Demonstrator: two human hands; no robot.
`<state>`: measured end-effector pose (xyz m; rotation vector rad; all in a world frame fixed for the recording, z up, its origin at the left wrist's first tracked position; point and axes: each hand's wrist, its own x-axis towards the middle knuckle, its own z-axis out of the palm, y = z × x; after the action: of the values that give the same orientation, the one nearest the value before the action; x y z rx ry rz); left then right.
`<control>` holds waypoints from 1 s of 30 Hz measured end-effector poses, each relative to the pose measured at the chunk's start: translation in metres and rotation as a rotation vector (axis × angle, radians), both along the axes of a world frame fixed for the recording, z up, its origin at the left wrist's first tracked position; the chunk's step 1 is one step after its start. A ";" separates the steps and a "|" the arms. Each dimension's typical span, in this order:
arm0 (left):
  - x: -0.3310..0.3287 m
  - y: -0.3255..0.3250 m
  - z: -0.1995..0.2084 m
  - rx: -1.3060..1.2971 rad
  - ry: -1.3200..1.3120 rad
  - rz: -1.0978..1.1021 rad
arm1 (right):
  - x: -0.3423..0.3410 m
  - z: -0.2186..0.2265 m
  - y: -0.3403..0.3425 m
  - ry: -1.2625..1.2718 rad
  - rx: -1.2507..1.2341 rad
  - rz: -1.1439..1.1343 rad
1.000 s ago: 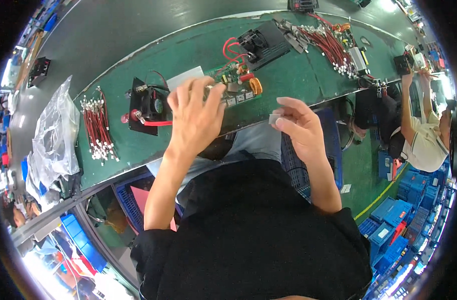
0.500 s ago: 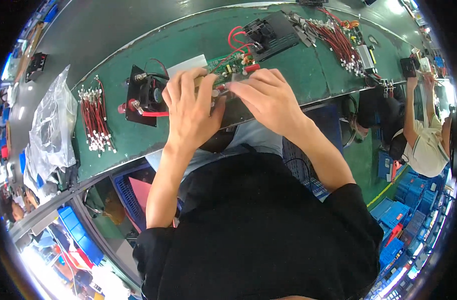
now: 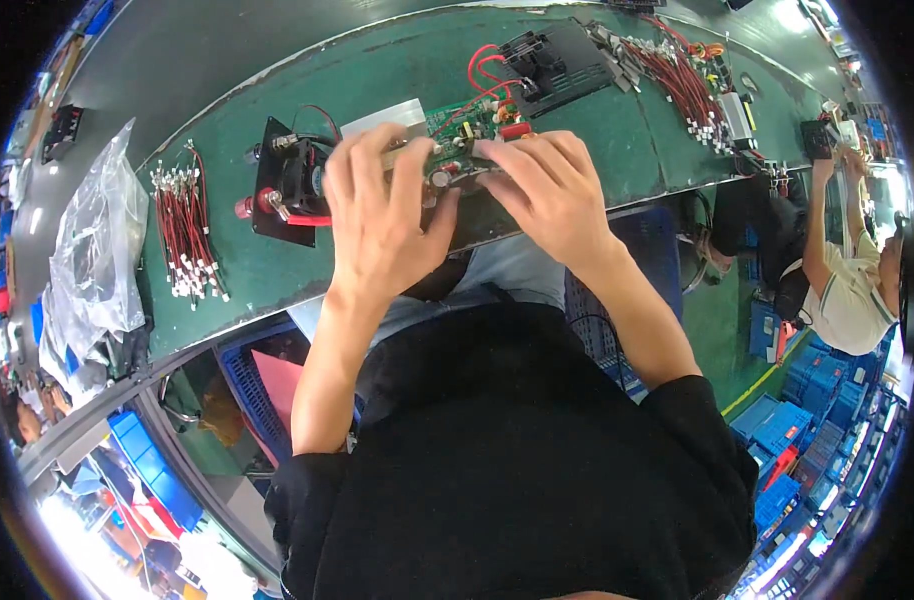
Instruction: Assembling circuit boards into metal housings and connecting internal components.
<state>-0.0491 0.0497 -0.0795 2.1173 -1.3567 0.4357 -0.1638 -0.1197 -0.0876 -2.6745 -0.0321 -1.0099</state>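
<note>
A green circuit board point(image 3: 455, 146) with capacitors and other parts on it lies near the front edge of the bench, between my hands. My left hand point(image 3: 379, 205) arches over its left end, fingers curled down, the fingertips partly hidden. With thumb and fingers pinched, my right hand point(image 3: 549, 195) grips the near right part of the board. Just left of my left hand stands a black end panel with a fan point(image 3: 295, 182), red and black cables running from it. A bare silver metal plate point(image 3: 392, 118) shows behind my left fingers.
A black housing with a fan point(image 3: 562, 68) and red wires sits beyond the board. Red-and-black wire bundles lie at the left point(image 3: 185, 230) and the far right point(image 3: 677, 85). A clear plastic bag point(image 3: 102, 230) hangs over the left end. Another person point(image 3: 852, 290) works at the right.
My right hand has shifted slightly right, and its fingers have moved a little apart from my left hand. More of the board shows between them. The view has shifted slightly.
</note>
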 end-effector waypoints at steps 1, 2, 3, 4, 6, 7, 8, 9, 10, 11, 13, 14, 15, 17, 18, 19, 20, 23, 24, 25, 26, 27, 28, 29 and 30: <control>0.000 -0.001 0.005 -0.037 -0.024 0.057 | -0.001 0.001 0.000 0.001 0.000 0.000; 0.000 -0.002 0.008 -0.074 -0.048 0.115 | -0.001 0.002 0.001 0.021 0.029 -0.006; 0.002 -0.003 0.009 -0.091 -0.062 0.149 | -0.001 0.003 0.002 0.042 0.058 -0.012; 0.003 -0.004 0.013 -0.090 -0.062 0.151 | 0.000 0.006 0.003 0.042 0.059 -0.010; 0.001 -0.009 0.024 0.026 -0.093 0.315 | 0.001 0.013 0.006 0.085 0.090 -0.023; 0.001 -0.010 0.022 0.096 -0.091 0.352 | 0.004 0.013 0.007 0.085 0.090 -0.022; 0.001 -0.010 0.022 0.096 -0.090 0.349 | 0.007 0.012 0.007 0.097 0.107 -0.036; 0.001 -0.011 0.022 0.165 -0.084 0.343 | 0.009 0.011 0.008 0.108 0.124 -0.051; 0.002 -0.011 0.022 0.234 -0.077 0.336 | 0.010 0.011 0.009 0.109 0.125 -0.056; 0.003 -0.010 0.022 0.236 -0.078 0.335 | 0.011 0.012 0.010 0.133 0.156 -0.059; 0.005 -0.007 0.021 0.217 -0.083 0.296 | 0.012 0.011 0.012 0.157 0.190 -0.066; 0.005 -0.006 0.020 0.219 -0.082 0.291 | 0.012 0.009 0.013 0.177 0.212 -0.072; 0.005 -0.006 0.021 0.226 -0.099 0.289 | 0.012 0.007 0.013 0.196 0.235 -0.079; 0.006 -0.006 0.021 0.236 -0.116 0.283 | 0.012 0.007 0.014 0.199 0.259 -0.100; 0.007 -0.007 0.021 0.245 -0.109 0.277 | 0.012 0.008 0.014 0.200 0.281 -0.116; 0.007 -0.007 0.021 0.254 -0.103 0.271 | 0.013 0.009 0.015 0.201 0.283 -0.120; 0.008 -0.007 0.021 0.255 -0.103 0.266 | 0.014 0.010 0.016 0.221 0.287 -0.133; 0.008 -0.006 0.023 0.270 -0.092 0.250 | 0.015 0.011 0.014 0.250 0.282 -0.139; 0.008 -0.006 0.021 0.259 -0.111 0.254 | 0.014 0.011 0.013 0.260 0.272 -0.126; 0.008 -0.007 0.020 0.248 -0.129 0.258 | 0.013 0.012 0.013 0.257 0.271 -0.132; 0.007 -0.007 0.019 0.245 -0.134 0.254 | 0.012 0.011 0.012 0.255 0.264 -0.110; 0.007 -0.007 0.019 0.248 -0.123 0.261 | 0.011 0.011 0.012 0.253 0.257 -0.089; 0.006 -0.007 0.018 0.251 -0.111 0.269 | 0.011 0.010 0.013 0.248 0.256 -0.093; 0.004 -0.006 0.017 0.250 -0.115 0.266 | 0.010 0.009 0.014 0.249 0.242 -0.096; 0.003 -0.005 0.016 0.251 -0.115 0.280 | 0.009 0.009 0.015 0.250 0.227 -0.099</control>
<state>-0.0463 0.0444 -0.0640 2.5397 -1.2336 0.5296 -0.1552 -0.1043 -0.0785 -2.5894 0.2523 -0.6536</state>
